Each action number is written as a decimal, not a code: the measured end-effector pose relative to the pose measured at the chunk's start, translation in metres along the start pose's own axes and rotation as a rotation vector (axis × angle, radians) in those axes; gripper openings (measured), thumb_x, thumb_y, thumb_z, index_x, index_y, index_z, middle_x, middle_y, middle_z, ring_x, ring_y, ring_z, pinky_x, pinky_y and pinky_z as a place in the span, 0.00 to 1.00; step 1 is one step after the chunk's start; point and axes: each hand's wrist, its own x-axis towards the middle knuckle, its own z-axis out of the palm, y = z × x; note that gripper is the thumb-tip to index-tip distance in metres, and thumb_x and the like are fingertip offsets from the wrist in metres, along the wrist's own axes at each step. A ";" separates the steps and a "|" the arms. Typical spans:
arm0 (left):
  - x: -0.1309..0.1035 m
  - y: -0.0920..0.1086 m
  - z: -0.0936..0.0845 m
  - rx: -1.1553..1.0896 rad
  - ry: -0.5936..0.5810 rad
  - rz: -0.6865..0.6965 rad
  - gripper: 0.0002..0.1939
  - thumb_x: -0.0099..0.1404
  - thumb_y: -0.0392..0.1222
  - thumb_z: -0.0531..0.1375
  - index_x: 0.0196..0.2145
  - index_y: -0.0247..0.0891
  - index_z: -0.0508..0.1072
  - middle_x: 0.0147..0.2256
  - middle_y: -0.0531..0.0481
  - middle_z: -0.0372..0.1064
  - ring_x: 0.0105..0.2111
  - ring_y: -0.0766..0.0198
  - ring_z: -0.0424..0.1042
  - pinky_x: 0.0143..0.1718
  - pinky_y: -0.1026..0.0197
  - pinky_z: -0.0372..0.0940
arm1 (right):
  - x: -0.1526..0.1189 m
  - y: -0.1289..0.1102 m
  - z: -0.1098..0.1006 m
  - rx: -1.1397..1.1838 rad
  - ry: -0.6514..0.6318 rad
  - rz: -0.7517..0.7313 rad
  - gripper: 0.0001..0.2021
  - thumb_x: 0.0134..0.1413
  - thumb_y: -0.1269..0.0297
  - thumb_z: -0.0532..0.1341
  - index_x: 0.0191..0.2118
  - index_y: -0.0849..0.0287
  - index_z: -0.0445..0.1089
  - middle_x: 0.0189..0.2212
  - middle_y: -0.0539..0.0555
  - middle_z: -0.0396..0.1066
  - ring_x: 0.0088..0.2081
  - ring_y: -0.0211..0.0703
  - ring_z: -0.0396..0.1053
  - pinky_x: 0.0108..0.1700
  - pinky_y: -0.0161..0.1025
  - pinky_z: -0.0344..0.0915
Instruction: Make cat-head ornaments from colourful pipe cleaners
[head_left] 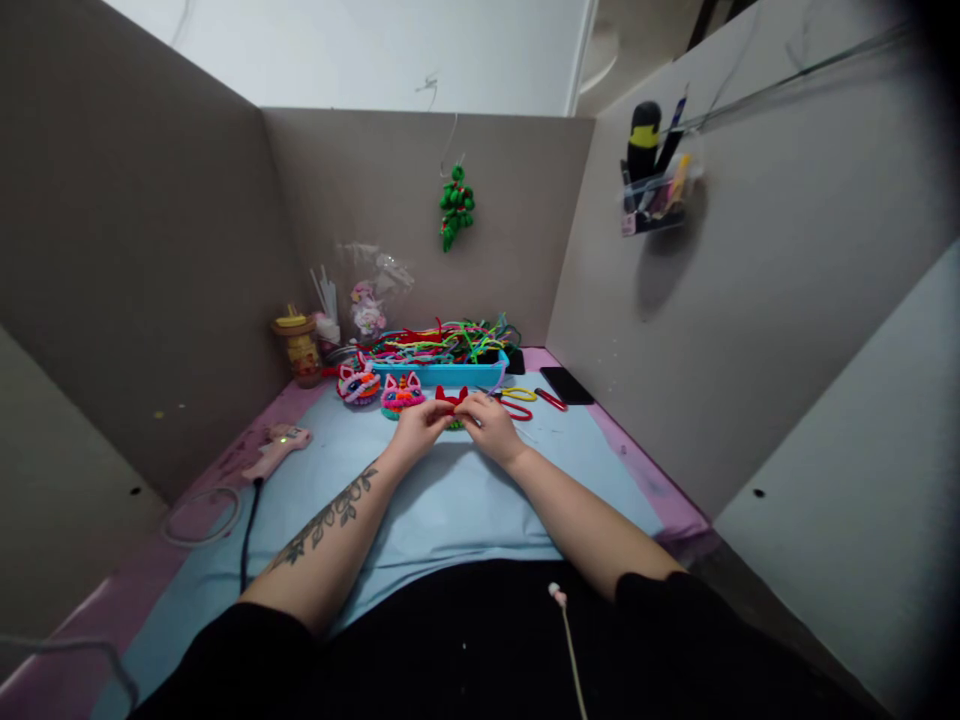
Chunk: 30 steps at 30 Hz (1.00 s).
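Both hands meet above the blue cloth over a small red fuzzy figure (452, 394), seemingly of pipe cleaner, with two pointed ears and some green below. My left hand (421, 425) is closed on its left side, thumb and fingers pinched. From the right, my right hand (491, 425) pinches the figure too. Fingers hide most of its front. Just left of my hands stands a colourful pipe-cleaner head with pink ears and a horn (403, 396). Farther left is a similar pink and white head (358, 383).
Behind the hands lies a blue tray (442, 375) heaped with coloured pipe cleaners. Yellow-handled (519, 394) and red-handled (517, 411) tools and a black phone (566, 385) lie at right. A pink glue gun (277, 450) with a cable rests at left, near a lidded cup (300, 350). Partitions enclose the table.
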 end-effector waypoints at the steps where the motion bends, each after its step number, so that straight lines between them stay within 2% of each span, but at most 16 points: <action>1: 0.000 -0.001 0.000 0.018 -0.006 0.004 0.12 0.55 0.42 0.61 0.36 0.34 0.74 0.33 0.45 0.75 0.33 0.60 0.75 0.37 0.58 0.70 | 0.000 -0.001 0.000 -0.018 -0.002 -0.007 0.07 0.55 0.69 0.55 0.34 0.57 0.71 0.33 0.55 0.69 0.36 0.42 0.66 0.40 0.39 0.63; 9: -0.002 -0.001 0.001 -0.091 -0.072 0.013 0.14 0.56 0.42 0.61 0.40 0.33 0.69 0.35 0.44 0.74 0.34 0.60 0.75 0.38 0.57 0.70 | -0.001 0.002 0.002 0.002 0.009 0.004 0.07 0.56 0.69 0.54 0.37 0.57 0.69 0.35 0.55 0.68 0.39 0.43 0.65 0.43 0.40 0.63; 19: -0.003 0.009 -0.001 -0.046 -0.115 0.031 0.10 0.57 0.43 0.60 0.33 0.36 0.66 0.28 0.49 0.72 0.31 0.62 0.74 0.33 0.62 0.69 | 0.001 0.004 -0.002 0.111 0.054 0.034 0.06 0.55 0.70 0.54 0.36 0.56 0.67 0.35 0.56 0.67 0.41 0.45 0.65 0.45 0.44 0.63; 30: -0.003 0.006 -0.002 -0.001 -0.074 0.082 0.08 0.56 0.39 0.60 0.35 0.35 0.68 0.31 0.48 0.73 0.32 0.62 0.74 0.35 0.62 0.68 | 0.002 0.000 -0.004 0.110 0.068 0.079 0.04 0.55 0.69 0.55 0.33 0.57 0.67 0.32 0.54 0.65 0.37 0.43 0.64 0.41 0.40 0.63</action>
